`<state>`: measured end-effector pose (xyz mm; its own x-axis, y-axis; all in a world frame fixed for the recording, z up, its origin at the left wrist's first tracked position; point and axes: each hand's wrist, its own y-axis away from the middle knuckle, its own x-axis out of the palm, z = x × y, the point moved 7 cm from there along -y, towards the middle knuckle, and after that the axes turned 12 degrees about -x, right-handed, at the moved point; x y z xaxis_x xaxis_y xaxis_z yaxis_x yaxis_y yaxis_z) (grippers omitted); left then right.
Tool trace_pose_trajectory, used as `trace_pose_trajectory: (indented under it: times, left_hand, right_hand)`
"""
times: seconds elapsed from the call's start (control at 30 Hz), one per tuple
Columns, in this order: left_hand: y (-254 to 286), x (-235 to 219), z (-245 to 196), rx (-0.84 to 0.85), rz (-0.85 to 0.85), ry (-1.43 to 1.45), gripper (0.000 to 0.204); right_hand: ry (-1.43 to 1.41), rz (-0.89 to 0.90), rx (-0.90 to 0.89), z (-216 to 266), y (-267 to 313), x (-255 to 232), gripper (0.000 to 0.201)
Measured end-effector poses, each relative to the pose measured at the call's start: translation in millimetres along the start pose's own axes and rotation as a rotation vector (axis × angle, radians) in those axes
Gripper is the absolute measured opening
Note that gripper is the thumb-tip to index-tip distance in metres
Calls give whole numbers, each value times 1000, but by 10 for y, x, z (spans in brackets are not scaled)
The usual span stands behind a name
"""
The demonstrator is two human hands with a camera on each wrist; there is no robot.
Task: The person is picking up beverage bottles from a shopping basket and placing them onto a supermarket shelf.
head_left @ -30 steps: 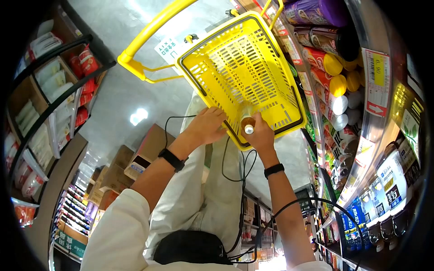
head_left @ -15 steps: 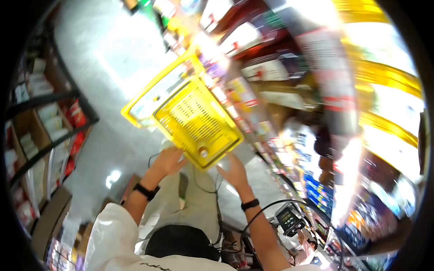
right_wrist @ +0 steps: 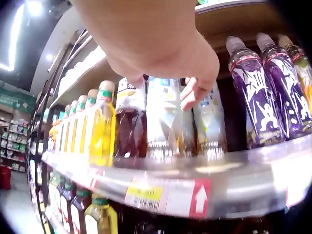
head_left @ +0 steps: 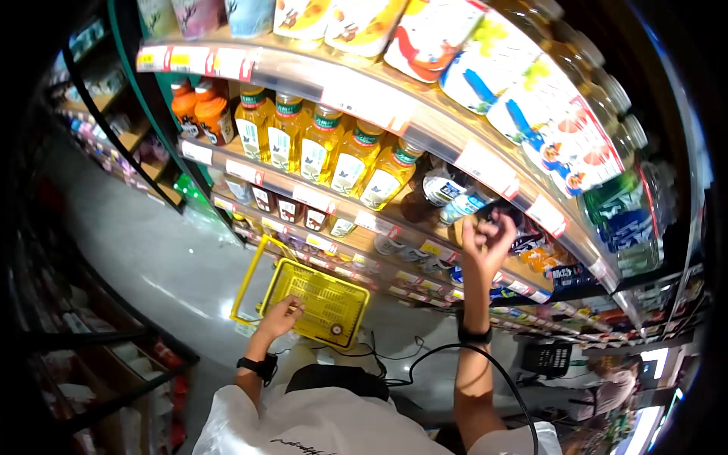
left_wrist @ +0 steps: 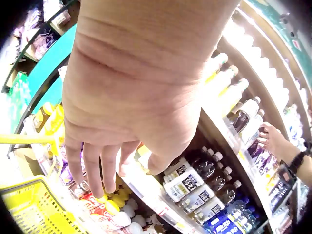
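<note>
On the drinks shelf, my right hand (head_left: 489, 239) reaches in with thumb and fingers apart. In the right wrist view, its fingers (right_wrist: 191, 93) come down on both sides of the top of a clear bottle with a pale blue-white label (right_wrist: 165, 114). The bottle's cap is hidden under the hand. My left hand (head_left: 280, 317) hangs over the edge of a yellow shopping basket (head_left: 356, 299). Its fingers point loosely downward in the left wrist view and hold nothing. Inside the basket's near corner lies a bottle (head_left: 337, 330), seen end-on.
Left of the labelled bottle stand a dark drink bottle (right_wrist: 130, 117) and a row of yellow juice bottles (head_left: 315, 148). Purple bottles (right_wrist: 253, 92) are on its right. A shelf lip with price tags (right_wrist: 168, 195) runs in front. A black cable (head_left: 455, 347) loops by my right forearm.
My right hand has let go of the bottle now in the basket and moved up to the shelf. My view has turned toward the shelves; the left hand stays by the basket.
</note>
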<state>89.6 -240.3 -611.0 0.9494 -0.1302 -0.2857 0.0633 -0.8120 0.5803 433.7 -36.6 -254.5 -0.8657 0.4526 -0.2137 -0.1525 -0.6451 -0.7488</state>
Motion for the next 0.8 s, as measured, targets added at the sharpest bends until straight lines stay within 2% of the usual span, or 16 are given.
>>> trace_pose_trajectory:
  times: [0.03, 0.07, 0.13, 0.2, 0.27, 0.33, 0.4, 0.47, 0.5, 0.53, 0.57, 0.6, 0.67, 0.7, 0.73, 0.8]
  left_hand:
    - [72, -42, -188, 1, 15, -5, 35]
    - [150, -75, -367, 0, 29, -4, 31]
    - [302, -146, -595, 14, 17, -8, 32]
    - [403, -159, -708, 92, -3, -21, 31]
    - [547, -195, -819, 105, -5, -25, 32]
    - [704, -210, -957, 218, -52, -135, 34]
    - [898, -232, -1122, 231, -73, -212, 35]
    - [1002, -200, -1212, 239, 12, -100, 36]
    - [985, -166, -1183, 318, 8, -7, 35]
    - [995, -156, -1224, 309, 14, 1, 35]
    - [1021, -141, -1292, 351, 12, 5, 36]
    - [1040, -162, -1408, 391, 3, 10, 39]
    - [1102, -180, -1649, 377, 27, 15, 48]
    - [1145, -151, -1795, 423, 66, 92, 56]
    - [1141, -128, -1961, 479, 99, 167, 65]
    - [1101, 7, -2137, 467, 257, 369, 80]
  right_hand:
    - [-87, 61, 204, -364, -64, 41, 59]
    - [105, 82, -7, -306, -237, 102, 61]
    - [315, 224, 117, -193, -407, 182, 57]
    - [270, 225, 143, -319, -387, 159, 54]
    - [80, 127, 103, -535, -285, 130, 56]
    - [-139, 86, 163, -440, -136, 83, 62]
    - [-136, 36, 8, -126, -42, -41, 62]
    - [84, 25, -47, 8, 164, -196, 61]
    - [178, 75, -176, 167, 219, -256, 64]
    - [268, 127, -306, 348, 237, -276, 66]
    - [313, 121, -500, 574, 267, -300, 65]
    - [272, 63, -545, 635, 302, -348, 69]
    - [239, 27, -508, 878, 313, -460, 75]
    - [191, 120, -357, 813, 350, -515, 80]
    - [78, 134, -217, 833, 386, -516, 78]
    - [-243, 181, 128, 928, 423, -404, 69]
